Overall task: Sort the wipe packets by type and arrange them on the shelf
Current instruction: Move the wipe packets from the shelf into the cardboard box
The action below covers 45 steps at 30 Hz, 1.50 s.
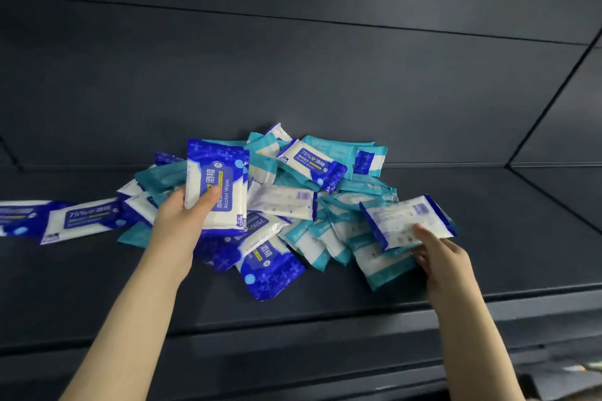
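While left hand (181, 212) grips a glossy blue packet (217, 180), right hand (440, 254) pinches a white-backed packet (403, 219)

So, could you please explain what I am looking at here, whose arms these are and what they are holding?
There is no machine here. One camera worn on a person's head looks forward and down, so the two bare arms are that person's own. On the dark shelf lies a loose pile of wipe packets: some are dark blue, marked 75% Alcohol Wipes, and the others are teal packets. Two blue ones lie apart to the left, side by side. The left hand holds a blue packet upright over the pile, thumb on its front. The right hand pinches a blue-edged packet at the pile's right edge, its barcode side facing up.
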Tool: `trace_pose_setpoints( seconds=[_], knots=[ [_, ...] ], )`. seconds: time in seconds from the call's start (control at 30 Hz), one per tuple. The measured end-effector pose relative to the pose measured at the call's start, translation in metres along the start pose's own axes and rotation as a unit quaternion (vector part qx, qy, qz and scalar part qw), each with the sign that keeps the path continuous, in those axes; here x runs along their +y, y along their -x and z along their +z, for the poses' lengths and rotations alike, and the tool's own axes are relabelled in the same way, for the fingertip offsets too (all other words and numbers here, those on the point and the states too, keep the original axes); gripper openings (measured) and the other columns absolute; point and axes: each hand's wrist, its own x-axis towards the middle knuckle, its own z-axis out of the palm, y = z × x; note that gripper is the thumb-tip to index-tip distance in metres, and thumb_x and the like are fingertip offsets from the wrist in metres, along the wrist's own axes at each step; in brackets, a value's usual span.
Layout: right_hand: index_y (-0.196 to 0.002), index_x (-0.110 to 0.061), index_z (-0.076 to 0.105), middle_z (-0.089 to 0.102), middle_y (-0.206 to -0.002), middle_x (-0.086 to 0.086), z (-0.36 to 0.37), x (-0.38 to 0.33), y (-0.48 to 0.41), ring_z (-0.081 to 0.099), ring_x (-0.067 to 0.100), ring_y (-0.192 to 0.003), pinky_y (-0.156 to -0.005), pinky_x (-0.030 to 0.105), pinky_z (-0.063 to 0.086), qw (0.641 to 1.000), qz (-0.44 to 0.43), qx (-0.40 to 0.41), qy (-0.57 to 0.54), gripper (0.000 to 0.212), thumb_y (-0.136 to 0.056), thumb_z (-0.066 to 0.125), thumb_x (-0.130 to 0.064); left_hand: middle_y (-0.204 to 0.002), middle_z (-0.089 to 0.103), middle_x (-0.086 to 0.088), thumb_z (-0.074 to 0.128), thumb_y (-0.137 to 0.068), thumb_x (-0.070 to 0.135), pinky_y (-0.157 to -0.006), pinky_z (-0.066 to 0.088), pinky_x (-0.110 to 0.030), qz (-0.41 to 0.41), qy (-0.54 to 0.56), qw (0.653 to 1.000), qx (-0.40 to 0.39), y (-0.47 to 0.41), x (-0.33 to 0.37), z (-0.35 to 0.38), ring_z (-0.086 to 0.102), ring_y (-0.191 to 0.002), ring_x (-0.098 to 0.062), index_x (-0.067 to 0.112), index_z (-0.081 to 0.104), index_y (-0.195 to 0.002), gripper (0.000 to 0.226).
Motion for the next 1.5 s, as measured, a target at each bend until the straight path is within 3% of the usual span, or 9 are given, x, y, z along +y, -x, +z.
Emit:
trace_pose_setpoints(
  seconds=[0.07, 0.17, 0.33, 0.5, 0.7, 0.9, 1.0, 1.2, 1.5],
  knots=[
    [-0.093, -0.012, 0.065, 0.072, -0.093, 0.007, 0.003, 0.006, 0.015, 0.068, 0.024, -0.086, -0.085, 0.041, 0.055, 1.0, -0.005, 0.026, 0.016, 0.011, -0.091, 0.071, -0.021, -0.094, 0.075, 0.007, 0.07, -0.089, 0.029, -0.076, 0.052, -0.031, -0.005, 0.025, 1.0, -0.007, 0.0, -0.002, -0.014, 0.071, -0.088, -0.013, 0.024, 0.069, -0.101, 0.013],
    [-0.104, -0.008, 0.066, 0.071, -0.096, 0.006, 0.005, 0.013, 0.032, 0.066, 0.026, -0.092, -0.083, 0.038, 0.052, 0.998, -0.014, 0.039, 0.057, 0.021, -0.09, 0.072, -0.023, -0.096, 0.075, 0.004, 0.068, -0.091, 0.027, -0.08, 0.052, -0.033, -0.032, 0.03, 0.999, -0.021, -0.002, -0.01, -0.03, 0.07, -0.087, -0.015, 0.024, 0.068, -0.095, 0.005],
    [-0.099, -0.011, 0.067, 0.072, -0.104, 0.006, 0.011, 0.016, 0.049, 0.066, 0.029, -0.104, -0.101, 0.049, 0.049, 0.992, -0.005, 0.018, 0.126, 0.019, -0.089, 0.072, -0.027, -0.1, 0.073, 0.001, 0.066, -0.093, 0.029, -0.07, 0.05, -0.028, -0.056, 0.024, 0.997, -0.041, 0.006, -0.02, -0.046, 0.069, -0.085, -0.013, 0.021, 0.067, -0.104, 0.014],
    [-0.103, -0.01, 0.064, 0.071, -0.102, 0.004, 0.027, 0.019, 0.062, 0.067, 0.015, -0.088, -0.065, 0.026, 0.05, 0.995, -0.051, 0.037, 0.076, 0.011, -0.095, 0.066, -0.017, -0.091, 0.073, 0.005, 0.069, -0.09, 0.029, -0.068, 0.049, -0.026, -0.044, -0.011, 0.995, -0.084, 0.017, -0.019, -0.053, 0.069, -0.082, -0.01, 0.024, 0.065, -0.092, 0.007],
    [-0.114, -0.004, 0.063, 0.072, -0.106, 0.006, 0.035, 0.038, 0.077, 0.071, 0.015, -0.088, -0.057, 0.018, 0.054, 0.996, -0.062, 0.062, -0.036, 0.022, -0.094, 0.066, -0.012, -0.086, 0.076, 0.006, 0.068, -0.091, 0.026, -0.069, 0.054, -0.026, -0.001, -0.051, 0.983, -0.175, 0.023, -0.004, -0.05, 0.072, -0.076, -0.008, 0.021, 0.07, -0.094, 0.006],
    [-0.107, -0.016, 0.063, 0.071, -0.109, 0.006, 0.043, 0.033, 0.09, 0.07, 0.027, -0.102, -0.084, 0.043, 0.058, 0.989, -0.13, 0.06, -0.035, 0.013, -0.095, 0.064, -0.011, -0.092, 0.076, 0.002, 0.07, -0.088, 0.038, -0.082, 0.058, -0.042, -0.036, -0.211, 0.93, -0.298, 0.015, 0.002, -0.035, 0.073, -0.083, -0.018, 0.022, 0.068, -0.099, 0.019],
    [-0.116, -0.015, 0.062, 0.072, -0.11, 0.002, 0.044, 0.036, 0.099, 0.07, 0.022, -0.102, -0.084, 0.041, 0.06, 0.986, -0.138, 0.042, -0.077, 0.019, -0.097, 0.06, -0.01, -0.095, 0.075, 0.004, 0.069, -0.087, 0.043, -0.083, 0.058, -0.045, -0.021, -0.244, 0.921, -0.302, 0.015, 0.002, -0.031, 0.073, -0.084, -0.017, 0.024, 0.066, -0.102, 0.024],
    [-0.118, -0.013, 0.059, 0.071, -0.113, 0.003, 0.03, 0.046, 0.111, 0.069, 0.023, -0.105, -0.093, 0.045, 0.056, 0.984, -0.102, 0.045, -0.141, 0.02, -0.098, 0.057, -0.008, -0.101, 0.071, 0.006, 0.068, -0.09, 0.037, -0.071, 0.055, -0.03, -0.028, -0.187, 0.945, -0.265, 0.028, -0.006, -0.03, 0.07, -0.085, -0.012, 0.028, 0.058, -0.102, 0.018],
    [-0.12, -0.014, 0.056, 0.07, -0.119, 0.007, 0.026, 0.052, 0.125, 0.071, 0.023, -0.1, -0.088, 0.041, 0.058, 0.985, -0.042, 0.025, -0.164, 0.019, -0.101, 0.053, -0.012, -0.101, 0.063, 0.006, 0.077, -0.083, 0.029, -0.06, 0.051, -0.028, -0.058, -0.136, 0.961, -0.234, 0.036, -0.006, -0.027, 0.067, -0.085, -0.015, 0.026, 0.05, -0.115, 0.042]
  ],
)
